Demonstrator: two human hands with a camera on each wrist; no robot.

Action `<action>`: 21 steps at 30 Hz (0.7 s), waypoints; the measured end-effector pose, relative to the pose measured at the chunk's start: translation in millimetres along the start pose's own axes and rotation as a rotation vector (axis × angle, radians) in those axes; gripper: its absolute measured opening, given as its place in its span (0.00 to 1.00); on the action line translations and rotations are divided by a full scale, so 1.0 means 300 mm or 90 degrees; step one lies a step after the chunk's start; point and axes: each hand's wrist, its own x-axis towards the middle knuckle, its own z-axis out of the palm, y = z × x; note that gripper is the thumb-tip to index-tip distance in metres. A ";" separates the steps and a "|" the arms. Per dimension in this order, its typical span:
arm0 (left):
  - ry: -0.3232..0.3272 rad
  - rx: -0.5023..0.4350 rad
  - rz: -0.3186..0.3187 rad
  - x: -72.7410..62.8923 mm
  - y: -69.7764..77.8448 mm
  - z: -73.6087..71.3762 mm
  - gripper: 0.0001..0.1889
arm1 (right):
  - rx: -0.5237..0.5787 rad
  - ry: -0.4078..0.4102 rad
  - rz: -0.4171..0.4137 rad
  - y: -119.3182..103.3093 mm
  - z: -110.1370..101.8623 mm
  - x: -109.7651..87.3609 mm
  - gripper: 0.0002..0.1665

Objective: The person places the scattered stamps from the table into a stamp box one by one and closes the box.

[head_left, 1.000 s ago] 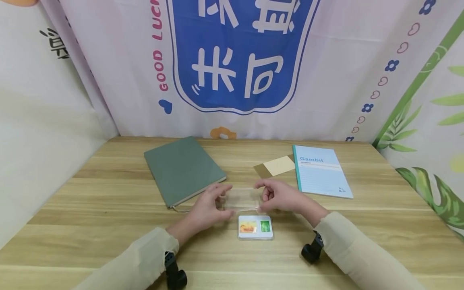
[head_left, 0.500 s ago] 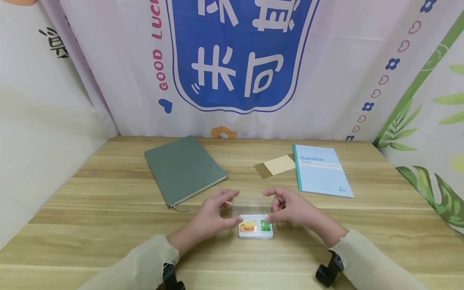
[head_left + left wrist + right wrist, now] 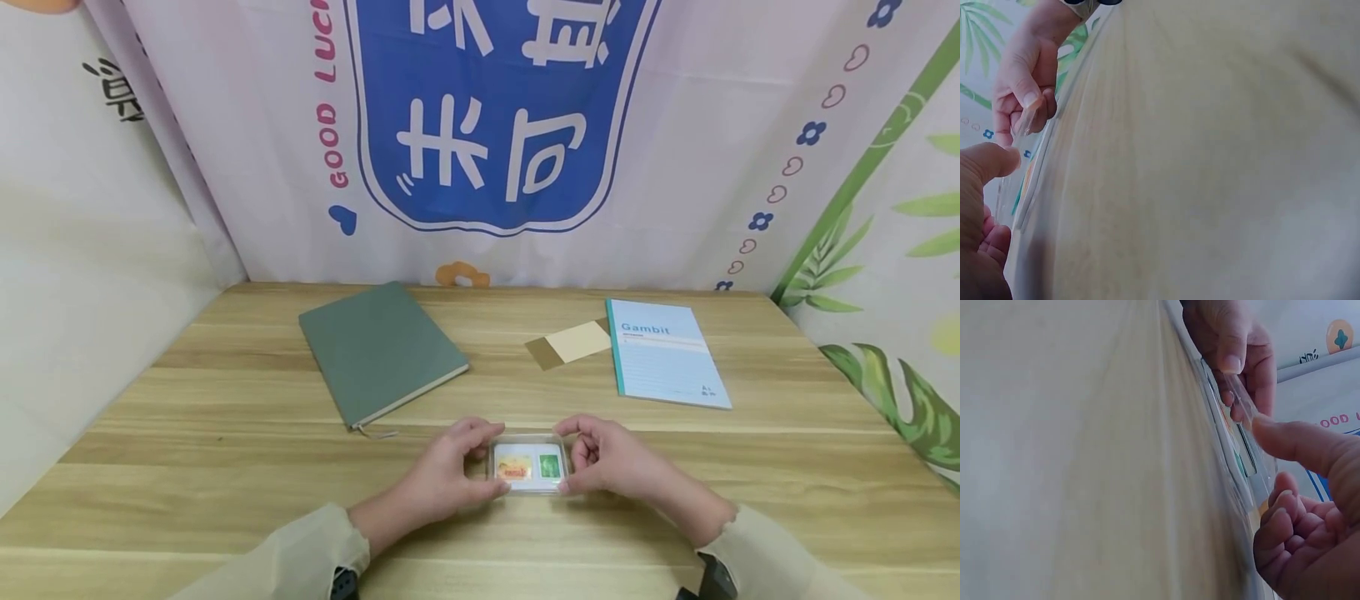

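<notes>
Both hands pinch a clear plastic lid (image 3: 527,437) by its two short ends. My left hand (image 3: 442,477) has thumb and fingers on the left end, and my right hand (image 3: 624,461) grips the right end. Directly beneath the lid lies a shallow clear case (image 3: 1227,442) with a white insert bearing an orange picture (image 3: 514,467) and a green picture (image 3: 550,466). In both wrist views a narrow gap separates the lid from the case on the table.
A dark green hardcover notebook (image 3: 382,354) lies at the back left, its ribbon trailing. To the back right are a pale blue notebook (image 3: 667,354) and a cream-and-brown card (image 3: 577,342) beside it. A printed curtain (image 3: 285,150) hangs behind the wooden table (image 3: 225,467).
Both hands have brought the clear lid toward the person and slightly right, from behind the case to over it. The case and notebooks have stayed where they were.
</notes>
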 end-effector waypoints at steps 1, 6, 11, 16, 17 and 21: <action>-0.003 0.002 -0.001 -0.001 0.000 0.002 0.34 | 0.000 0.000 0.001 0.002 0.002 -0.002 0.42; -0.018 0.008 -0.008 -0.003 -0.005 0.010 0.34 | -0.012 0.000 -0.001 0.013 0.010 -0.002 0.43; -0.031 0.024 -0.009 -0.001 -0.007 0.012 0.34 | -0.038 0.003 -0.010 0.015 0.015 -0.001 0.41; -0.041 0.029 -0.015 0.005 -0.004 0.011 0.34 | -0.061 0.015 -0.009 0.016 0.017 0.001 0.42; -0.043 0.029 -0.017 0.006 -0.003 0.011 0.34 | -0.064 0.017 -0.007 0.016 0.017 0.001 0.42; -0.052 0.035 -0.024 0.008 -0.002 0.010 0.34 | -0.072 0.020 -0.001 0.017 0.020 0.002 0.43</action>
